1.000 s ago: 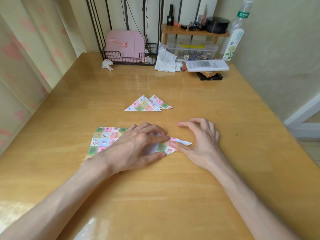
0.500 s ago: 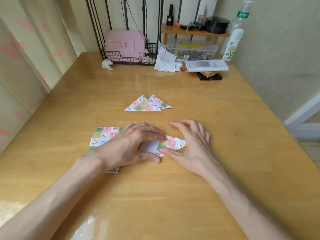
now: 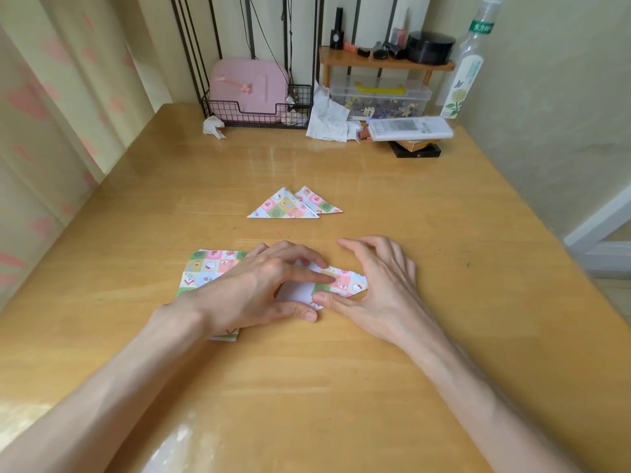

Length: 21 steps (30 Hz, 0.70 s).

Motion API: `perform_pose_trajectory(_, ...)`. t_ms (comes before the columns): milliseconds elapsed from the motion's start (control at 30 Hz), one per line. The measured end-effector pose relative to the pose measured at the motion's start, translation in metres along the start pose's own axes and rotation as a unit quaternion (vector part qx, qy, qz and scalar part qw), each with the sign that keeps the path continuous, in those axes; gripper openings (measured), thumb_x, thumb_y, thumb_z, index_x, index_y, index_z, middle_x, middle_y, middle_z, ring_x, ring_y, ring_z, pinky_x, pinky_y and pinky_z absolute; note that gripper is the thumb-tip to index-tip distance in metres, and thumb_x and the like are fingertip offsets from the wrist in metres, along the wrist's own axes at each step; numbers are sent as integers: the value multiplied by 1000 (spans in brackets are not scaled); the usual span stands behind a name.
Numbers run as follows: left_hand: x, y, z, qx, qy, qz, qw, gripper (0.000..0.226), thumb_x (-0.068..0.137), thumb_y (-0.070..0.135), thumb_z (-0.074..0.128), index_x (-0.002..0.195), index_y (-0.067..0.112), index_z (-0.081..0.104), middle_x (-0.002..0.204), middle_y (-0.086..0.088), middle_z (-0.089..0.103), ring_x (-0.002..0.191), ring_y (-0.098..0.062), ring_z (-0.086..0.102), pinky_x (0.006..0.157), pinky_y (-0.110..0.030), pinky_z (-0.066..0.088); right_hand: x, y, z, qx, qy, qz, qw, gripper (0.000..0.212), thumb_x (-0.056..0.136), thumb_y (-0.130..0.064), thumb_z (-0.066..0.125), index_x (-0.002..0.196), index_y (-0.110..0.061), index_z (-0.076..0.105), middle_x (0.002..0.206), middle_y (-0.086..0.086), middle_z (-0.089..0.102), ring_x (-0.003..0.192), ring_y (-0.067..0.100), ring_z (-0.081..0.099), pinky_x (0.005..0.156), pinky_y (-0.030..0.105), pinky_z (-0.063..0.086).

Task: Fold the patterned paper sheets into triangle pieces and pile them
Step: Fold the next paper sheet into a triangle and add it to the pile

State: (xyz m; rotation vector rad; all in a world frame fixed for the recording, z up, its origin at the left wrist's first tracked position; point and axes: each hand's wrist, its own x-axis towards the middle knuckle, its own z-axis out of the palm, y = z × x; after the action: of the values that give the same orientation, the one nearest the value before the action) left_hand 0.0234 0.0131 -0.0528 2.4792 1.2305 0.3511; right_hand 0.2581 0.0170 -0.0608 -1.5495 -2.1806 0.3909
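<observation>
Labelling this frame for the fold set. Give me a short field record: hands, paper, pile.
sheet: partly folded, white underside showing, lies flat between both hands
left hand: fingers laid flat on the sheet, pressing it down
right hand: thumb on the sheet's near edge, fingers arched over its far side
stack: unfolded sheets, partly under the left hand and wrist
triangles: two finished, overlapping, farther back, apart from the hands
table: wood, everything rests on it

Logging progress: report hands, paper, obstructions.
Left hand, right hand pressing half-folded sheet flat. Two triangles overlapping beyond. Unfolded stack under left hand. Nothing blocks the pile.
</observation>
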Motion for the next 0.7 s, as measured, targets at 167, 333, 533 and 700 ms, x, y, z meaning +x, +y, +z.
perform_pose_trajectory(167,0,-4,3,1,8,3,1000,59,84,80,53,138,55,52,142,34,40,131,5,37,103,-37,37,3,12,-4,-3,15,21,1000,87,69,-79,68,144,-44,45,141,-11,39,140,10,27,110,28,18)
perform_pose_trajectory(333,0,-3,2,14,16,7,1000,58,85,80,53,138,57,51,141,35,42,131,7,36,101,-25,30,6,25,-13,-19,27,62,998,85,69,-79,67,144,-43,48,142,-9,41,140,13,27,111,31,18)
perform_pose_trajectory(533,-2,0,-4,53,24,-2,998,63,82,80,56,137,49,57,137,35,51,133,7,33,95,-19,24,5,39,-25,-15,27,90,995,64,75,-64,77,132,-44,59,141,-8,43,140,13,26,102,24,13)
perform_pose_trajectory(700,-2,2,-6,42,25,-11,999,63,81,79,60,137,50,56,136,36,51,133,7,35,98,-23,29,3,30,-23,8,52,54,997,37,69,-70,75,98,-46,74,122,-17,53,128,10,37,96,27,20)
